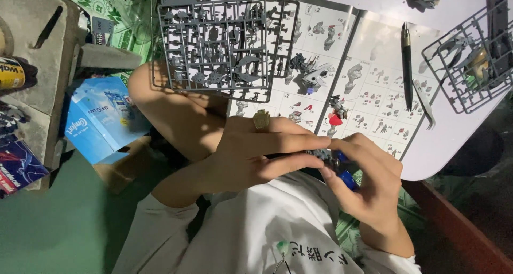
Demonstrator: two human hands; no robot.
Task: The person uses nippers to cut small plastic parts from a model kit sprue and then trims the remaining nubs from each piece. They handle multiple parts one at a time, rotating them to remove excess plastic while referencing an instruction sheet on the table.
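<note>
Both my hands meet over my lap around a small model piece (332,159) of grey and blue plastic. My left hand (256,153), with a gold ring on one finger, pinches the grey end from the left. My right hand (368,178) cups the blue end from the right and below. Most of the piece is hidden between the fingers. Just beyond my hands an open instruction booklet (363,76) lies on the white table (427,156), with small grey and red model parts (335,111) resting on its pages.
A grey parts frame (224,44) rests over the booklet's left page and my knee. A dark hobby knife (407,65) and tweezers (425,105) lie right of the booklet. Another parts frame (465,60) sits at the table's right. A blue box (99,119) stands on the floor at left.
</note>
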